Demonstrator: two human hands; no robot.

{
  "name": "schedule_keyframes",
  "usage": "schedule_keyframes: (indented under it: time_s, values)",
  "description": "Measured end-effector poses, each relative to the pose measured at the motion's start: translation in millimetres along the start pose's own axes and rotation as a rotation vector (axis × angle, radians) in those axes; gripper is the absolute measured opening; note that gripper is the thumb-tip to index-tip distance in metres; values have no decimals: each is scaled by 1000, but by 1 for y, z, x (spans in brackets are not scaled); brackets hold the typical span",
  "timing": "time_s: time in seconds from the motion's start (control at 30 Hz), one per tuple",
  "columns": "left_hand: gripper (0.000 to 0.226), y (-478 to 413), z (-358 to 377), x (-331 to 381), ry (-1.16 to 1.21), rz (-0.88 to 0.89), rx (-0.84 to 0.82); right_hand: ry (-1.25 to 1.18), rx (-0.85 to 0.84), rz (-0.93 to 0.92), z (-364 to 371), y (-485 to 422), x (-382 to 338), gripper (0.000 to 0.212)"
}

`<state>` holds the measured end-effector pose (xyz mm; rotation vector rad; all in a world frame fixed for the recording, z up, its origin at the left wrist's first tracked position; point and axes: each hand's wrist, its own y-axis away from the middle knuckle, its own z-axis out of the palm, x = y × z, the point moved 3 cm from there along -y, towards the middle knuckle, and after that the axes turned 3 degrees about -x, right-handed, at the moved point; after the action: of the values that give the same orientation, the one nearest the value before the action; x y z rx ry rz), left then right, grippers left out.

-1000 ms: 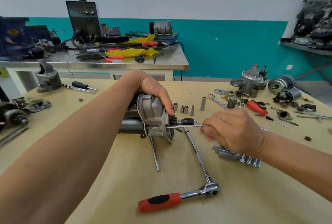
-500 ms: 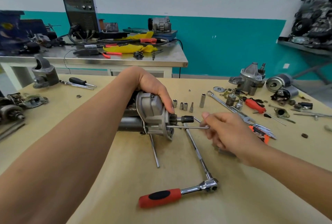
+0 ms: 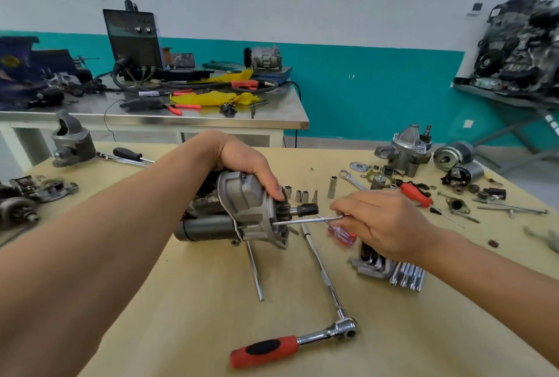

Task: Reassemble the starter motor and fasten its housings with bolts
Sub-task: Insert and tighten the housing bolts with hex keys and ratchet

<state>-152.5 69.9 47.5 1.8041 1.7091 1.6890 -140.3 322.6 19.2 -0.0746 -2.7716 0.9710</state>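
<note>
The grey starter motor (image 3: 242, 210) lies on its side in the middle of the tan table (image 3: 187, 316), pinion end pointing right. My left hand (image 3: 242, 161) grips its aluminium housing from above. My right hand (image 3: 384, 225) holds a thin L-shaped metal key (image 3: 305, 220) by its bent end, fingers curled round it. The key's long end reaches left into the housing face below the pinion shaft. A loose long bolt (image 3: 254, 270) lies on the table under the motor.
A red-handled ratchet (image 3: 290, 346) with a long extension (image 3: 320, 267) lies in front. Hex key set (image 3: 390, 270) and red screwdriver (image 3: 343, 236) sit by my right hand. Sockets (image 3: 302, 195), other starter parts (image 3: 406, 149) and tools crowd the right side. Motor parts (image 3: 18, 207) lie at left.
My right hand shifted slightly right and kept hold of the key in the housing; it moved off the red screwdriver. My left hand stayed on the motor.
</note>
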Motion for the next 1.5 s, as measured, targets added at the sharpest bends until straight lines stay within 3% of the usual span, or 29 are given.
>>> schedule_keyframes:
  time_s: [0.1, 0.17, 0.3, 0.4, 0.53, 0.67, 0.77, 0.87, 1.03, 1.17, 1.3, 1.4, 1.5]
  values:
    - [91, 23, -7, -4, 91, 213, 75, -118, 33, 101, -38, -46, 12, 32]
    - [101, 33, -6, -11, 197, 367, 162, -208, -20, 159, -63, -81, 17, 34]
    - [76, 40, 15, -30, 439, 647, 232, -372, -188, 183, -76, -128, 7, 24]
    - [70, 48, 27, -43, 583, 755, 251, -470, -270, 235, -68, -153, 1, 20]
    - [61, 57, 36, -61, 663, 759, 380, -488, -301, 242, -57, -178, 1, 12]
    - [63, 68, 38, -69, 694, 635, 472, -411, -344, 191, -47, -203, 0, 13]
    - [71, 84, 36, -66, 586, 496, 523, -411, -369, 110, -42, -216, -4, 12]
    - [71, 98, 38, -57, 412, 473, 547, -368, -378, 53, -38, -223, -5, 8]
    - [54, 111, 51, -28, 77, 630, 971, -352, -347, -37, -25, -224, -13, 20]
    - [46, 114, 62, -26, 84, 746, 843, -283, -334, -51, -22, -221, -15, 24]
    - [56, 115, 56, -14, -19, 635, 916, -210, -333, -66, -23, -221, -12, 26]
    - [40, 105, 48, -6, -60, 633, 951, -139, -334, -85, -27, -214, -4, 28]
    - [27, 97, 43, 4, -73, 616, 870, -57, -380, -59, -34, -205, 8, 41]
